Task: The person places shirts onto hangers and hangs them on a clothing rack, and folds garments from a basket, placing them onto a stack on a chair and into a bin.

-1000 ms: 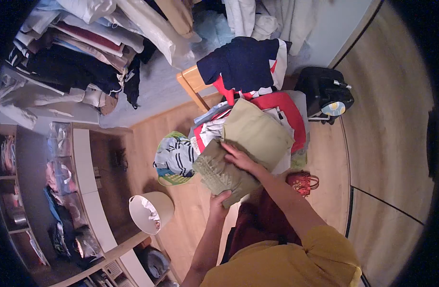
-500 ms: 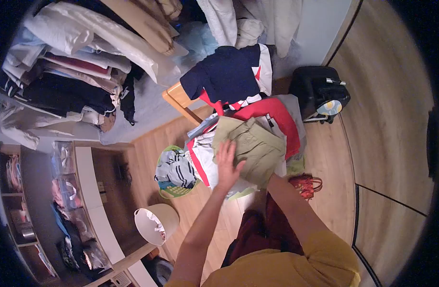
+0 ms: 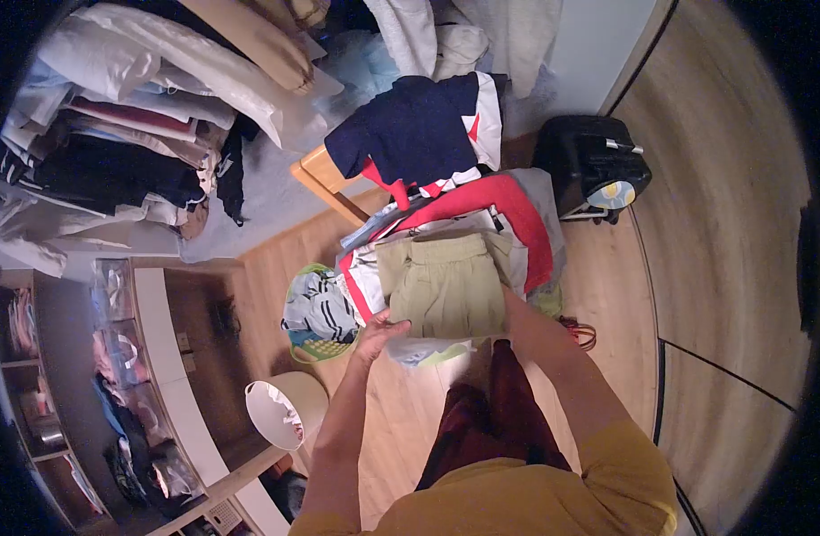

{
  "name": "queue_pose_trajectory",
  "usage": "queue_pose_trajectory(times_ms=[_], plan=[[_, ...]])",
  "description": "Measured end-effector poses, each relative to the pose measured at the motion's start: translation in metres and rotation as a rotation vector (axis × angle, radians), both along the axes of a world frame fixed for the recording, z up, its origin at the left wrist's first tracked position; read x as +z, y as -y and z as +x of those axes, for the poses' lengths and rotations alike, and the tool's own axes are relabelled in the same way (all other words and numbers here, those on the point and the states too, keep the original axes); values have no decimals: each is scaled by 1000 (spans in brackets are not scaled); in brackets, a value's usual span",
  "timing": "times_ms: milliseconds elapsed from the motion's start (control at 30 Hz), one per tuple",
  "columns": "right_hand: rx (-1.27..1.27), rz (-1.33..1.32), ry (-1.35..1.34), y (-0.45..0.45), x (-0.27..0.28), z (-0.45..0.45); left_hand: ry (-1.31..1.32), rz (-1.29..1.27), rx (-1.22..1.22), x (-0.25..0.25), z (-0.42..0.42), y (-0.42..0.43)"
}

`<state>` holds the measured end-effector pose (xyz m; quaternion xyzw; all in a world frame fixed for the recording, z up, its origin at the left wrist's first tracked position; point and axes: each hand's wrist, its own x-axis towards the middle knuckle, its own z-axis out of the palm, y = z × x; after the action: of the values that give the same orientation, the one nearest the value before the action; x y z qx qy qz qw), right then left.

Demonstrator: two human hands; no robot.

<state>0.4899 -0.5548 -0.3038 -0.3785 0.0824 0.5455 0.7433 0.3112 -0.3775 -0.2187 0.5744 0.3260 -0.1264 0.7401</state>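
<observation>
Taking the held garment as the middle of your clock, a navy garment (image 3: 405, 129) drapes over the wooden chair (image 3: 316, 172) between 11 and 12, and the black suitcase (image 3: 571, 161) stands at 2. Close by your right forearm (image 3: 557, 348), at 4, the handles of a red bag (image 3: 582, 334) show, the rest hidden behind your arm. A green basket (image 3: 323, 350) with striped cloth (image 3: 316, 302) in it sits at 9, near your left hand (image 3: 379, 334); farther out at 8 is a pale bin (image 3: 304, 406). Clothes hang well apart at 10. Right behind your work is a pile of red, white and grey clothes (image 3: 528, 214).

The olive-green garment (image 3: 450, 290) is between your hands, gathered waistband towards 12. Your left hand pinches its 8 o'clock corner, thumb on top. Your right hand is hidden at its 4 o'clock side, so I cannot tell its grip.
</observation>
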Motion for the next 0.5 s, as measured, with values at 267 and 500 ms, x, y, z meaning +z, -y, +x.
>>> queue_pose_trajectory(times_ms=[267, 500], plan=[[162, -101, -99, 74, 32, 38, 196, 226, 410, -58, -26, 11], [-166, -576, 1944, 8, 146, -47, 196, 1381, 298, -25, 9, 69]])
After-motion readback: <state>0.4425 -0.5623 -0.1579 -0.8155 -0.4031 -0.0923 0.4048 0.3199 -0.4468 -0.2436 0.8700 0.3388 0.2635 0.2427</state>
